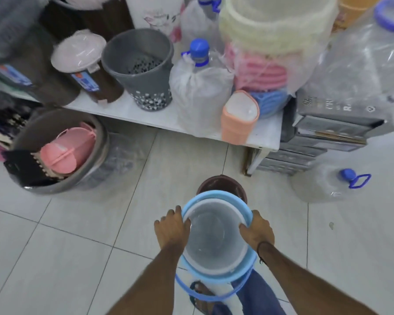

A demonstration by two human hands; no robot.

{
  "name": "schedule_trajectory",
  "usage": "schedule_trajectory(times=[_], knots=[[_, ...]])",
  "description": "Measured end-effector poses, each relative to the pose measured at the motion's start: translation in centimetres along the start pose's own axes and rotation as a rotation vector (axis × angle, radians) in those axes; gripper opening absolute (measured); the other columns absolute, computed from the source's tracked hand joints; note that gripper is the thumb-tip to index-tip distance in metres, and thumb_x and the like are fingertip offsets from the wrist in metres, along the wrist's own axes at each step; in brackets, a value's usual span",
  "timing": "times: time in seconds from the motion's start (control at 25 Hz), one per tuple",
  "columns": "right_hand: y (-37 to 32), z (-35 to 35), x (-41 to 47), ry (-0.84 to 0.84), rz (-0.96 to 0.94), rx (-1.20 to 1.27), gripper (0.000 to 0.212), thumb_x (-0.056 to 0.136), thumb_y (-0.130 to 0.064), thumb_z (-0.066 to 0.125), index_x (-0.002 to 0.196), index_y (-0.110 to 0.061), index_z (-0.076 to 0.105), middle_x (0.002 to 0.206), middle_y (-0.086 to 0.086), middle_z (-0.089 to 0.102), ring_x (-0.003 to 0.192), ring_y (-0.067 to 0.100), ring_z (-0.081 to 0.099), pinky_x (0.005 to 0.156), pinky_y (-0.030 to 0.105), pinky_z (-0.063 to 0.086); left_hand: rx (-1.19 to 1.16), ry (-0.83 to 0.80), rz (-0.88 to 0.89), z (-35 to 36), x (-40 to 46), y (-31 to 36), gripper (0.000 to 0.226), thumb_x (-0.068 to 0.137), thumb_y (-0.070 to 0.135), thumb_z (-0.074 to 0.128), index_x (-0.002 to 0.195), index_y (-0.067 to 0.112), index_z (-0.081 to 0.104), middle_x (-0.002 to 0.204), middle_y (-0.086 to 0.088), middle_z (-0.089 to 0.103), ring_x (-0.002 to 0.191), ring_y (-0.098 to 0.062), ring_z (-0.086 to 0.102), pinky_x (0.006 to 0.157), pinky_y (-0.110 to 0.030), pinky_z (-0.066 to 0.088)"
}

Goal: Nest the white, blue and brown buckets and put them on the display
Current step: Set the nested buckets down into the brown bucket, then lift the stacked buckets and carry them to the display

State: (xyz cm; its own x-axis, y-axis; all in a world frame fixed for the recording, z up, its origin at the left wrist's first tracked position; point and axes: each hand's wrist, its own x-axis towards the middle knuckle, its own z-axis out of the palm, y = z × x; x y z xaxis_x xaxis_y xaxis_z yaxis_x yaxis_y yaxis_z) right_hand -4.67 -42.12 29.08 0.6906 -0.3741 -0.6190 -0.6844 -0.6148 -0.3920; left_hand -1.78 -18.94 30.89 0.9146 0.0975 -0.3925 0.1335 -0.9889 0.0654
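The white bucket [214, 242] sits nested inside the blue bucket [192, 202], whose blue handle [205, 297] hangs down below. My left hand [172, 228] grips the left rims of both, and my right hand [256, 230] grips the right rims. I hold the pair above the floor. The brown bucket [223, 184] stands upright on the tiles just beyond them, its near part hidden by the blue rim. The white display shelf [127, 110] runs across the scene farther away.
On the shelf stand a grey dotted bin [141, 69], brown lidded bins [87, 69], a bagged water jug [200, 87] and an orange bin [239, 117]. A grey tub [62, 151] with pink items sits on the floor left; a clear jug [332, 180] lies right.
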Motion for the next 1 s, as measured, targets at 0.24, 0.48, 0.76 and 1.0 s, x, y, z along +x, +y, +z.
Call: schedule_trajectory(times=[0.24, 0.48, 0.76, 1.0], knots=[[-1.2, -0.6, 12.6, 0.045, -0.056, -0.037, 0.043, 0.081, -0.027, 0.065, 0.119, -0.011, 0.051, 0.105, 0.017, 0.066, 0.093, 0.04, 0.063, 0.076, 0.043, 0.053, -0.055, -0.01, 0.0, 5.1, 11.8, 4.9, 0.041, 0.089, 0.045, 0.055, 0.121, 0.019, 0.052, 0.104, -0.007, 0.065, 0.096, -0.03, 0.059, 0.079, -0.043, 0.049], [4.0, 6.7, 27.2, -0.023, -0.02, -0.109, 0.05, 0.084, -0.027, 0.063, 0.128, -0.012, 0.046, 0.111, 0.017, 0.064, 0.098, 0.039, 0.06, 0.08, 0.043, 0.052, -0.16, -0.105, -0.069, 19.2, 21.3, 7.7, 0.047, 0.092, 0.041, 0.054, 0.131, 0.016, 0.045, 0.112, -0.013, 0.06, 0.103, -0.033, 0.056, 0.08, -0.046, 0.05], [8.0, 17.1, 35.2, -0.047, 0.099, -0.083, 0.059, 0.089, -0.026, 0.059, 0.139, -0.01, 0.031, 0.126, 0.021, 0.053, 0.113, 0.044, 0.053, 0.092, 0.048, 0.045, -0.51, -0.25, -0.259, 32.3, 25.8, 5.9, 0.05, 0.094, 0.037, 0.052, 0.14, 0.03, 0.033, 0.108, -0.016, 0.052, 0.088, -0.034, 0.054, 0.07, -0.044, 0.047], [0.1, 11.4, 26.3, -0.099, 0.076, -0.115, 0.054, 0.086, -0.038, 0.062, 0.13, -0.016, 0.038, 0.113, 0.016, 0.057, 0.096, 0.035, 0.057, 0.08, 0.042, 0.049, -0.568, -0.323, -0.154, 20.7, 22.7, 0.2, 0.043, 0.091, 0.05, 0.052, 0.127, 0.031, 0.04, 0.097, -0.013, 0.064, 0.078, -0.032, 0.062, 0.064, -0.038, 0.052]])
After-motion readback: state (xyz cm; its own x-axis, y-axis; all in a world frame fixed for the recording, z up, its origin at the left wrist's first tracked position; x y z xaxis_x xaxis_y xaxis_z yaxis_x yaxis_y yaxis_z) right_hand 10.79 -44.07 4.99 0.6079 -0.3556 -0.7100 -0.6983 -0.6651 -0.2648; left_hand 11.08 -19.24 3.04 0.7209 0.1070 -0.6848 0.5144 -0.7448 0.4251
